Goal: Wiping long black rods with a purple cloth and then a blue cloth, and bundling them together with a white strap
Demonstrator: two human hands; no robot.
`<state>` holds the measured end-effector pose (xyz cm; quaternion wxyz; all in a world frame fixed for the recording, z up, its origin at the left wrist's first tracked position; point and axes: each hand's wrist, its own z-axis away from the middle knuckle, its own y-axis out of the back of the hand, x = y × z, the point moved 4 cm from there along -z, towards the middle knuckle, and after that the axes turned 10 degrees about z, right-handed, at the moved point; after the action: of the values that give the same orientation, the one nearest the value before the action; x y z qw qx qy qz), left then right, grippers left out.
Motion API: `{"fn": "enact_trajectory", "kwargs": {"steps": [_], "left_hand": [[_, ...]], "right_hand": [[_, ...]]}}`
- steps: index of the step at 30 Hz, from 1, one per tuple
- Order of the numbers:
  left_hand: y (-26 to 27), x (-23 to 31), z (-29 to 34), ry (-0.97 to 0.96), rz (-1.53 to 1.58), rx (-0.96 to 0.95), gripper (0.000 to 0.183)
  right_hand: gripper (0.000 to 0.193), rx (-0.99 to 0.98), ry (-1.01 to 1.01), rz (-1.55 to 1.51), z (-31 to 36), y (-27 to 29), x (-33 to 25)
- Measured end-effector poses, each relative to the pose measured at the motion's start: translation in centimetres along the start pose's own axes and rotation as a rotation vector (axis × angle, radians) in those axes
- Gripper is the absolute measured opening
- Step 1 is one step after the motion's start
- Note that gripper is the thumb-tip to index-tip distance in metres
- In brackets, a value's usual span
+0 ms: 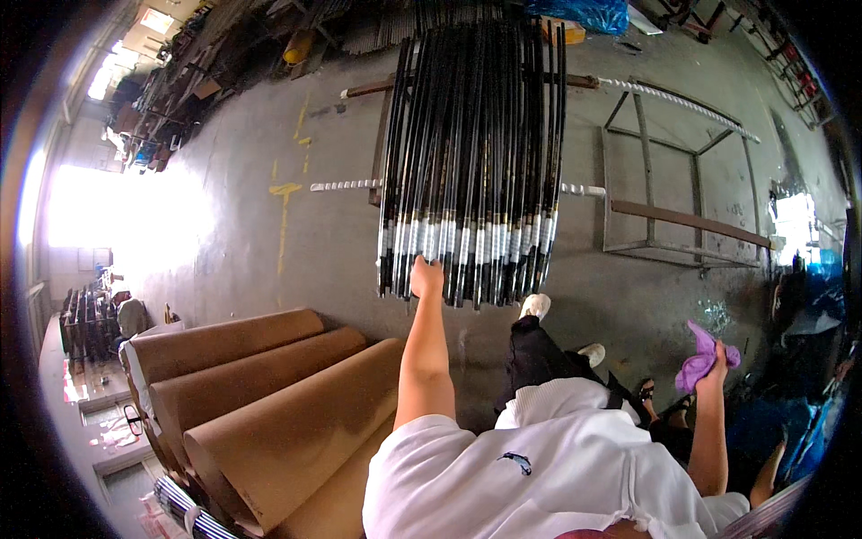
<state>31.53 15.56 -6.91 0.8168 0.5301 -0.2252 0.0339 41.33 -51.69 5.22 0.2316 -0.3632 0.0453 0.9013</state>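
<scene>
A wide row of long black rods (476, 135) lies side by side in front of me, with white bands (431, 238) near their closer ends. My left hand (426, 277), arm stretched forward, is at those near ends left of the row's middle. Its fingers are curled closed on a rod, though their undersides are hidden. Out to my right, my right hand (721, 357) is closed round a crumpled purple cloth (700, 359), away from the rods.
Support bars wrapped in white (346, 186) run under the rods. A metal frame (678, 180) stands to the right. Large brown paper rolls (278, 422) lie at the lower left. Another person's sandalled foot (647, 391) shows near my right side. Blue plastic sheeting (588, 13) lies beyond the rods.
</scene>
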Motion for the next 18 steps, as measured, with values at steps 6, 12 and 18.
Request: {"fn": "enact_trajectory", "kwargs": {"steps": [6,12,18], "left_hand": [[-0.8,1.0,-1.3,-0.086,-0.16,0.012,0.042],[-0.5,0.2,-1.6,-0.115,-0.166,0.034,0.047],[0.4,-0.1,-1.8,-0.171,-0.141,0.009,0.047]], "right_hand": [[0.015,0.094,0.136,0.192,2.3,-2.1,2.5],[0.012,0.133,0.106,0.177,4.3,-5.0,4.3],[0.016,0.153,0.005,0.097,4.3,-4.9,5.5]]}}
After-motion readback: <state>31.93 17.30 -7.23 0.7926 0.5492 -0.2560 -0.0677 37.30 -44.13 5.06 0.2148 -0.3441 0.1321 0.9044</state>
